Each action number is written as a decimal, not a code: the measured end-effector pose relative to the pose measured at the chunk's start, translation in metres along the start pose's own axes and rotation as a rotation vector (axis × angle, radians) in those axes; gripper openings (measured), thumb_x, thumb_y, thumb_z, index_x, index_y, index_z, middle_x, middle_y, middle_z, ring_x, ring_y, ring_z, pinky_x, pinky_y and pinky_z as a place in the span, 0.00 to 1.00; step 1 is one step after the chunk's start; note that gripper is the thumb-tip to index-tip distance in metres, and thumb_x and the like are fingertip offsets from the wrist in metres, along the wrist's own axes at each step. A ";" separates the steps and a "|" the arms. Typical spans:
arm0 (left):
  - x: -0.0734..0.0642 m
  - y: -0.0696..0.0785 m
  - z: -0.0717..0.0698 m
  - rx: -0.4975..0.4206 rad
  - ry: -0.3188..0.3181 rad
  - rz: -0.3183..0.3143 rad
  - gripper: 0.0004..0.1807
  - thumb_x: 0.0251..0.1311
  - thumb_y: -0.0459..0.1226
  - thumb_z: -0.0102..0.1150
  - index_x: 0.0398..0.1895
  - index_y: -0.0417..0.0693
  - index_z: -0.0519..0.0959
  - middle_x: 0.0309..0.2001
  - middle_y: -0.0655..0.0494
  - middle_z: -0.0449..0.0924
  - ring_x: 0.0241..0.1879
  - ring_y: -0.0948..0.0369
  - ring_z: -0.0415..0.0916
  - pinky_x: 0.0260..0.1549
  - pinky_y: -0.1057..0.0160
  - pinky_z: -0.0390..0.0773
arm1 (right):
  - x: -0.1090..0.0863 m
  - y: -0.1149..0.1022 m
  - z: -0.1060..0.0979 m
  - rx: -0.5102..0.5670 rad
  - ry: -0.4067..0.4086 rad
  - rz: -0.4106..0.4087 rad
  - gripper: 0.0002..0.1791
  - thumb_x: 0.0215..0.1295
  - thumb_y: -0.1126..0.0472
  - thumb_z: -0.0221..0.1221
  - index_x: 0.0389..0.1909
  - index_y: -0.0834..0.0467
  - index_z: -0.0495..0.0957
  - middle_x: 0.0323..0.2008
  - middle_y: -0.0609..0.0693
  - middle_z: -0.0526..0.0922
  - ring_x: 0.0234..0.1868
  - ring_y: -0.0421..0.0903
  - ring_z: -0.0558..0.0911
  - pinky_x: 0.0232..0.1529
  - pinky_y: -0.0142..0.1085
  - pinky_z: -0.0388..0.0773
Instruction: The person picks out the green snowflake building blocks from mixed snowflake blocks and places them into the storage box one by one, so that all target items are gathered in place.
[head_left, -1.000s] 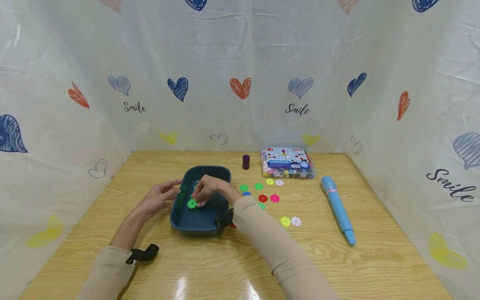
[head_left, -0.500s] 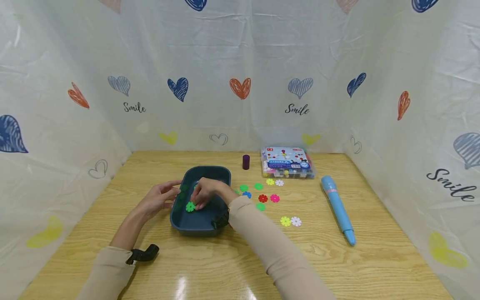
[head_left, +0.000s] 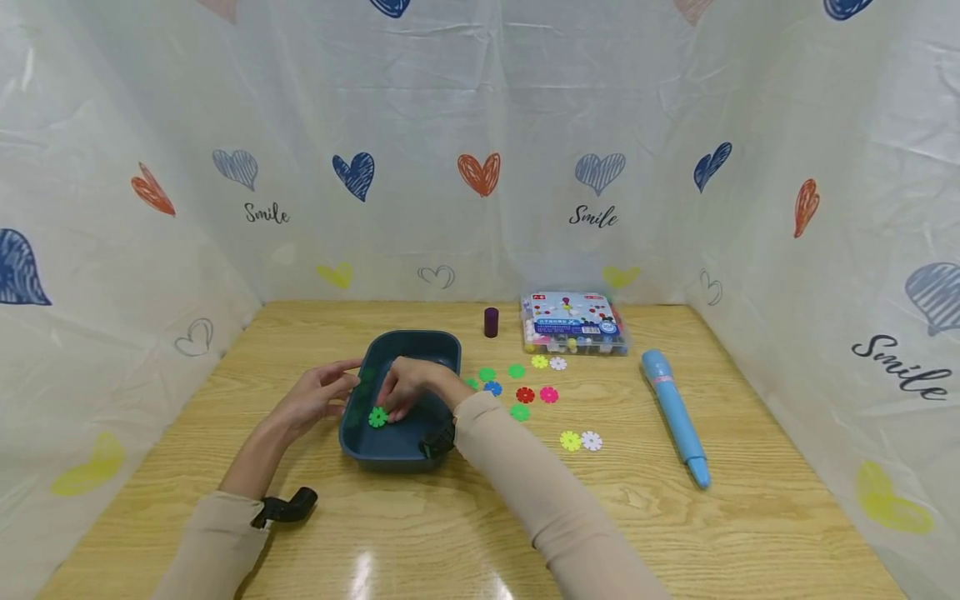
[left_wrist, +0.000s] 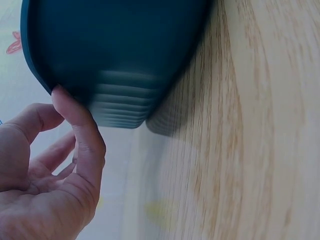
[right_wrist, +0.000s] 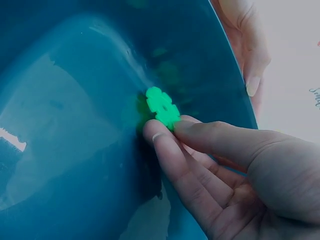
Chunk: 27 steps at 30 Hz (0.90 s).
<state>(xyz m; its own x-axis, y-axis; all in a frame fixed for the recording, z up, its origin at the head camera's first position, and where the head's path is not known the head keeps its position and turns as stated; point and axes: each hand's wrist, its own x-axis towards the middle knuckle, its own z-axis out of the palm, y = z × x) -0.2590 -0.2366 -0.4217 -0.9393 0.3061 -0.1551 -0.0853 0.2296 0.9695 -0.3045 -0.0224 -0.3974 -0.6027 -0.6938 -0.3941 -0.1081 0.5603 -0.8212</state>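
Note:
A dark blue plastic basin (head_left: 397,460) stands on the wooden table. Inside it, my right hand (head_left: 408,385) pinches a green notched snowflake disc (head_left: 377,417) between thumb and fingers. The right wrist view shows this disc (right_wrist: 162,107) tilted near the basin's wall, protruding from the fingertips. Whether it touches the basin floor, I cannot tell. My left hand (head_left: 318,393) is at the basin's left side, its fingertips touching the rim from outside. In the left wrist view, the left hand's bent index fingertip (left_wrist: 60,95) meets the rim. My right hand hides part of the basin's inside.
Right of the basin lie several loose discs, including a red disc (head_left: 525,395), a pink disc (head_left: 549,395) and a white disc (head_left: 592,441). Behind them are a purple cylinder (head_left: 491,322) and a clear parts box (head_left: 574,323). A blue microphone-shaped object (head_left: 677,417) lies far right.
My right hand has shifted slightly left and toward me inside the basin, carrying the green disc with it. The left hand keeps its place at the rim.

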 end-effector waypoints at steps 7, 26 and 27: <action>0.000 0.001 0.000 0.006 -0.002 0.001 0.31 0.72 0.44 0.52 0.74 0.45 0.60 0.40 0.57 0.75 0.36 0.65 0.77 0.32 0.68 0.81 | 0.001 -0.003 0.002 -0.018 -0.038 0.011 0.10 0.65 0.73 0.57 0.44 0.69 0.83 0.34 0.62 0.87 0.30 0.47 0.87 0.41 0.40 0.85; 0.002 0.000 0.000 0.008 0.017 -0.009 0.30 0.72 0.43 0.52 0.74 0.44 0.61 0.40 0.56 0.76 0.35 0.66 0.76 0.31 0.69 0.80 | -0.021 -0.009 -0.027 -0.118 0.004 -0.096 0.14 0.71 0.67 0.54 0.50 0.70 0.81 0.38 0.62 0.87 0.37 0.51 0.88 0.49 0.46 0.83; 0.002 0.000 0.000 0.009 0.017 -0.010 0.30 0.72 0.43 0.51 0.74 0.44 0.61 0.40 0.56 0.75 0.35 0.66 0.76 0.31 0.69 0.80 | -0.025 -0.009 -0.031 -0.125 0.013 -0.117 0.15 0.72 0.66 0.54 0.51 0.70 0.80 0.39 0.63 0.87 0.38 0.51 0.88 0.49 0.47 0.82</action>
<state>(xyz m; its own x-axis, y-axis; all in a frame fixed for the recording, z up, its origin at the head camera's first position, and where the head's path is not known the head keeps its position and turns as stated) -0.2612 -0.2359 -0.4216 -0.9439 0.2879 -0.1618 -0.0923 0.2405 0.9662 -0.3132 0.0038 -0.3670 -0.5904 -0.7521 -0.2931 -0.2746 0.5286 -0.8032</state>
